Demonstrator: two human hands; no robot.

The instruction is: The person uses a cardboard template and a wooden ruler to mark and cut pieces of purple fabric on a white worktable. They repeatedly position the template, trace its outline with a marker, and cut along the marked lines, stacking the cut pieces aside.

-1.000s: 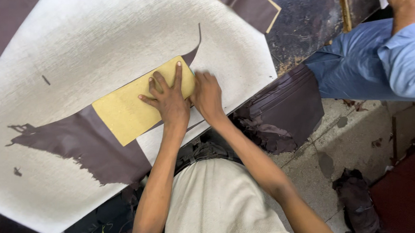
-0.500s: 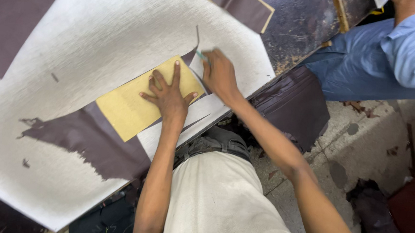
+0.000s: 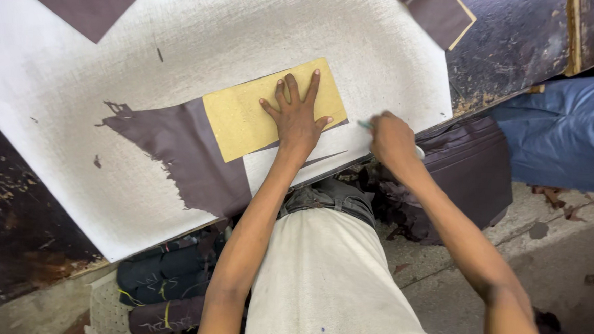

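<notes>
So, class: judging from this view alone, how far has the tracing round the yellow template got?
Done: yellow card template lies on brown fabric, pinned flat by the left hand. In hand: the right hand holds a pen near the template's right end. Left: no traced outline is visible; the fabric under the template is uncut.

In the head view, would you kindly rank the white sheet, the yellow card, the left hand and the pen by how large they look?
Largest to smallest:
1. White sheet
2. Yellow card
3. Left hand, flat on the card
4. Pen, mostly hidden in the right hand, so only its tip can be judged
</notes>
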